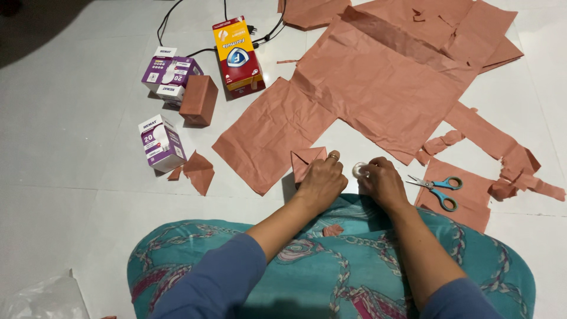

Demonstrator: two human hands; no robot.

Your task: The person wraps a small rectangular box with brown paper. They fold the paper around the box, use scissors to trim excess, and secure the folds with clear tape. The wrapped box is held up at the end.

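My left hand [321, 183] presses down on a small box wrapped in salmon-brown paper [307, 160], whose folded triangular flap shows just beyond my fingers. A ring sits on one finger. My right hand [383, 182] holds a small roll of clear tape [359, 170] between fingers and thumb, right beside the wrapped box. Both hands rest at the edge of my lap, which is covered in teal patterned cloth [331, 266].
A large cut sheet of the same paper [366, 88] lies ahead, with strips and scraps [508, 159] to the right. Blue-handled scissors [440, 188] lie right of my hand. At left stand two purple-white cartons [160, 143] [168, 74], one wrapped box [199, 99], and a red-yellow carton [238, 56].
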